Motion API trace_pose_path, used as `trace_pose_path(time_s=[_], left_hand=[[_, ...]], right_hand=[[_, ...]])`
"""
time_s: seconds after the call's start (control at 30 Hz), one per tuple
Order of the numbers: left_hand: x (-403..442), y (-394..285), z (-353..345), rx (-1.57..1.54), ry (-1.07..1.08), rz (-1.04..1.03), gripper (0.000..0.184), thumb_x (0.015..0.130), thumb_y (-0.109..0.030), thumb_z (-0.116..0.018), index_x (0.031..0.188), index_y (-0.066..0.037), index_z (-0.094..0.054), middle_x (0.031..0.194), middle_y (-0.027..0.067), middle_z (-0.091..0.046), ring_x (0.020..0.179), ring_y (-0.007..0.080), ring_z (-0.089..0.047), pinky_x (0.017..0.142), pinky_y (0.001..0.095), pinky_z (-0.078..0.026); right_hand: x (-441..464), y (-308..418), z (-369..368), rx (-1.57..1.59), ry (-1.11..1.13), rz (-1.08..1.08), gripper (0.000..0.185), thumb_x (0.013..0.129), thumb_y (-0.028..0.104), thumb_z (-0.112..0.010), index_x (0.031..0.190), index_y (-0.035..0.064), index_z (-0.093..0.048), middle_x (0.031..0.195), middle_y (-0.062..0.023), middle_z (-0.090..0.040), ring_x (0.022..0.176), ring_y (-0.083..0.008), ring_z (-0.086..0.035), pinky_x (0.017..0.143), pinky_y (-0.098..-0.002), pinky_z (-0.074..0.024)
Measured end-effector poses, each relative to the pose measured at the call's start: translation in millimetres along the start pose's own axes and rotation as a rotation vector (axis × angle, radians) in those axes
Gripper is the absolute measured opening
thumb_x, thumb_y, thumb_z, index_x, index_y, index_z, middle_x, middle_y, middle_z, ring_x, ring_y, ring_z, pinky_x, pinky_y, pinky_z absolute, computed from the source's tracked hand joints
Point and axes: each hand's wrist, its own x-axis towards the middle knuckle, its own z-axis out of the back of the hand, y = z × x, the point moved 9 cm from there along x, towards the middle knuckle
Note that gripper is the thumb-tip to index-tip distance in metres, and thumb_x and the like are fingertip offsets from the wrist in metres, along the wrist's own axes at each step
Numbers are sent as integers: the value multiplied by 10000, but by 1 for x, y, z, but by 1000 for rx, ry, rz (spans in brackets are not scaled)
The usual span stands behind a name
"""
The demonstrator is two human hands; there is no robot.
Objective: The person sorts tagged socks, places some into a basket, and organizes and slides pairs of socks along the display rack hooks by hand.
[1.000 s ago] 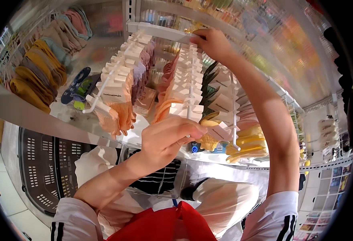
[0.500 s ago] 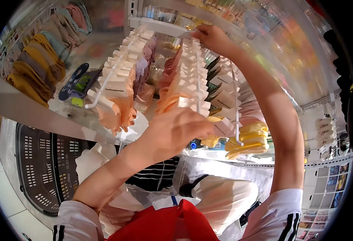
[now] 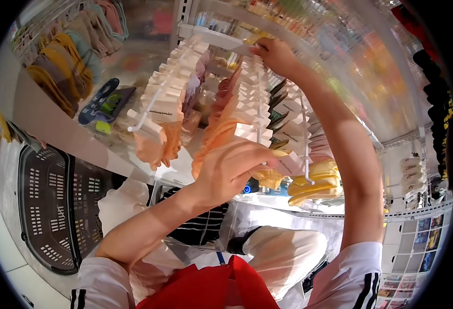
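Note:
In the head view, my left hand (image 3: 235, 164) is closed in a pinch at the front tip of the middle white hook (image 3: 259, 110). Along that hook hangs a tight row of white header cards (image 3: 247, 98) with folded orange and pink fabric items (image 3: 213, 136), which look like socks. Up at the hook's rear, my right hand (image 3: 274, 55) is curled closed against the end of the white rail (image 3: 221, 38). What its fingers grip is hidden. Yellow folded items (image 3: 316, 180) hang on the hook to the right, and another row of cards (image 3: 169, 98) hangs left.
A dark plastic basket (image 3: 56, 206) stands on the floor at left. Mustard and grey garments (image 3: 64, 56) hang beyond the shelf edge (image 3: 77, 134). Below my arms is a clear bin with black striped fabric (image 3: 198, 224). Clear panels (image 3: 334, 77) rise behind.
The whole view has shifted slightly, with the shelf items appearing a little further right. My left hand stays at the hook's front and my right hand at its rear.

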Motion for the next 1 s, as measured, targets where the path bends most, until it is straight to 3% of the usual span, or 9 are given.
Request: trace_pose_path(time_s=[0.2, 0.3, 0.43, 0.57, 0.63, 0.83, 1.0], left_hand=[[6, -9, 5, 79, 60, -167, 71, 783, -72, -595, 838, -33, -574, 732, 86, -612, 627, 238, -601, 543, 289, -481], [2, -5, 4, 58, 54, -140, 53, 780, -46, -588, 830, -37, -577, 729, 80, -611, 626, 224, -597, 547, 281, -477], [-7, 4, 1, 0, 50, -21, 50, 773, -27, -590, 820, -33, -577, 735, 78, -611, 627, 222, -591, 546, 285, -472], [1, -8, 3, 84, 33, -190, 66, 777, -30, -585, 840, -24, -566, 750, 86, -613, 639, 226, -594, 562, 287, -474], [0, -7, 1, 100, 77, -183, 78, 784, -33, -580, 858, -21, -558, 755, 90, -614, 643, 231, -597, 576, 288, -477], [-14, 7, 6, -12, -58, -51, 43, 808, -41, -561, 838, -12, -565, 751, 99, -612, 658, 230, -597, 594, 292, -479], [-14, 7, 11, 26, 9, -41, 34, 798, -30, -557, 798, 0, -573, 740, 99, -609, 662, 226, -591, 603, 292, -470]], right_hand=[[7, 8, 0, -236, 94, 49, 324, 857, 338, -496, 863, 38, -618, 808, -158, -618, 796, -329, -589, 715, -425, -451], [8, 6, -2, -200, 122, 36, 338, 853, 352, -493, 859, 38, -617, 805, -147, -623, 791, -330, -589, 717, -426, -454], [4, 2, -4, -135, -5, 72, 356, 852, 365, -490, 858, 30, -612, 802, -170, -615, 777, -335, -589, 695, -427, -453], [0, 1, -3, -6, -67, 51, 351, 855, 354, -485, 854, 23, -602, 762, -185, -605, 749, -344, -589, 672, -431, -451], [-1, 5, -3, 8, -40, 30, 340, 855, 343, -485, 855, 23, -599, 748, -184, -604, 743, -347, -589, 670, -433, -450], [4, 11, -5, -89, 20, 27, 307, 847, 315, -504, 869, 26, -604, 791, -179, -614, 781, -348, -587, 697, -429, -450], [7, 18, -7, -113, 35, 44, 301, 842, 308, -514, 888, 24, -603, 846, -191, -614, 816, -352, -582, 719, -427, -449]])
